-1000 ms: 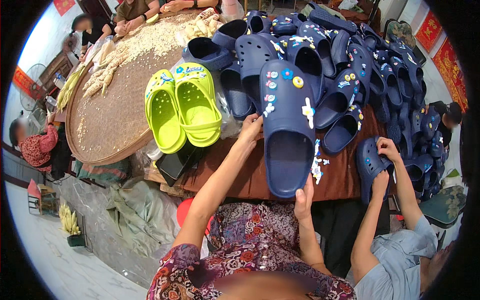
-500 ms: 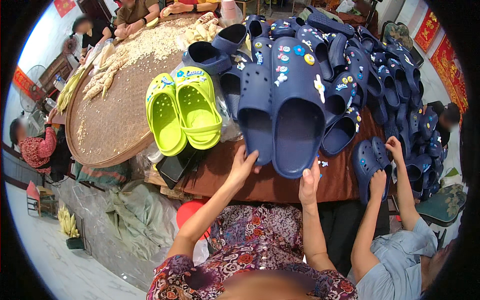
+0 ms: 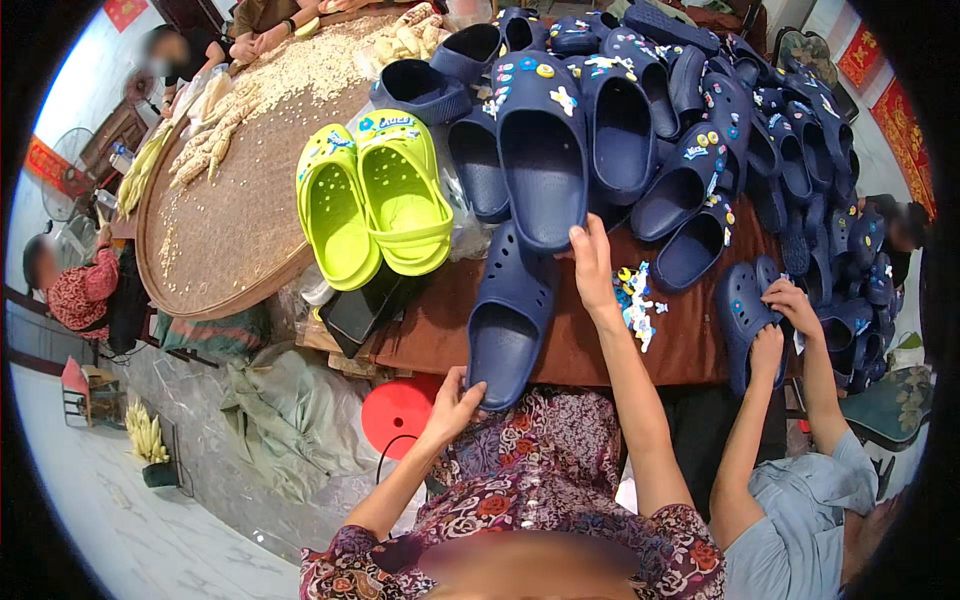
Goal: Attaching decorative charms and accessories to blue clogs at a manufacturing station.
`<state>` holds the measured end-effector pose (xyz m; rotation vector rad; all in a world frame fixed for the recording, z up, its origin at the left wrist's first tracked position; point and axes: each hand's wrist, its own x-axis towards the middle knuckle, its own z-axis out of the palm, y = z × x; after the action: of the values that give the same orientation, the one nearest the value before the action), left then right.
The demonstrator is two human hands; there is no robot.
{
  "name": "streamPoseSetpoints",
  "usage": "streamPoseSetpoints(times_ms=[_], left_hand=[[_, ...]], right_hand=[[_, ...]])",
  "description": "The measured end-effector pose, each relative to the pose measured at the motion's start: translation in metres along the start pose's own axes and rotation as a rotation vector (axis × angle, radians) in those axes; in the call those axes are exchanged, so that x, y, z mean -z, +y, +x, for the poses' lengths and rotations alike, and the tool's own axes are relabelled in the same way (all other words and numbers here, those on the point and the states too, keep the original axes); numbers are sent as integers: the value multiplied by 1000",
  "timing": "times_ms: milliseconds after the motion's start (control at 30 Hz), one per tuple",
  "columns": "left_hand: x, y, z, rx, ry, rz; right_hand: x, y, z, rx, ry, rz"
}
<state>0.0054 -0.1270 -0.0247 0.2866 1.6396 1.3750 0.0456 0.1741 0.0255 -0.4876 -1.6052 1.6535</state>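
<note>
My left hand point(image 3: 456, 402) grips the heel end of a plain navy clog point(image 3: 510, 315) that lies at the near edge of the brown table point(image 3: 560, 345). My right hand point(image 3: 592, 265) rests flat against the heel of a larger navy clog point(image 3: 540, 150) studded with small colourful charms, which lies further back beside a second charm-decorated navy clog point(image 3: 622, 130). A small heap of loose charms point(image 3: 635, 300) sits just right of my right wrist.
A lime-green pair of clogs point(image 3: 375, 205) lies left of the navy ones. Many navy clogs point(image 3: 790, 170) are piled at the back and right. A person beside me on the right holds a navy clog point(image 3: 745, 315). A big woven tray point(image 3: 225, 215) carries corn cobs. A red stool point(image 3: 400, 410) stands below.
The two decorated navy clogs have been pushed further back on the table. My left hand has dropped to the near edge and taken hold of a plain navy clog.
</note>
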Motion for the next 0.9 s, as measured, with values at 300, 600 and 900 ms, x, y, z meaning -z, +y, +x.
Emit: streamPoseSetpoints(times_ms=[300, 600, 900], left_hand=[[-11, -9, 0, 56, -63, -16], [-10, -6, 1, 0, -69, 110], [-4, 26, 0, -196, -20, 726]], right_hand=[[-14, 33, 53, -97, 98, 36], [-8, 42, 67, -209, 195, 315], [-9, 40, 47, -240, 253, 343]])
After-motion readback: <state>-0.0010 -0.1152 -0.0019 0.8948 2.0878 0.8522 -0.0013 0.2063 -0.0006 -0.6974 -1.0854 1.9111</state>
